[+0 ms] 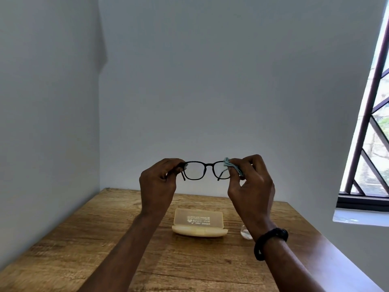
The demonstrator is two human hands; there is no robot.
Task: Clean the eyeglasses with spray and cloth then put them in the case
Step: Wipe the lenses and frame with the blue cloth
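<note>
Open case (pixel 199 225), bottle (pixel 246 233) mid-table (pixel 84 239); table front, left free.

left hand (pixel 159 180): raised, fingers curled, pinching | right hand (pixel 250 179): raised level with it, thumb and fingertips pinched | both forearms extended forward, angled inward

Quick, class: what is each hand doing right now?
Left hand: closed on the eyeglasses at their left end.
Right hand: closed, pinching the cloth against the right lens.
</note>
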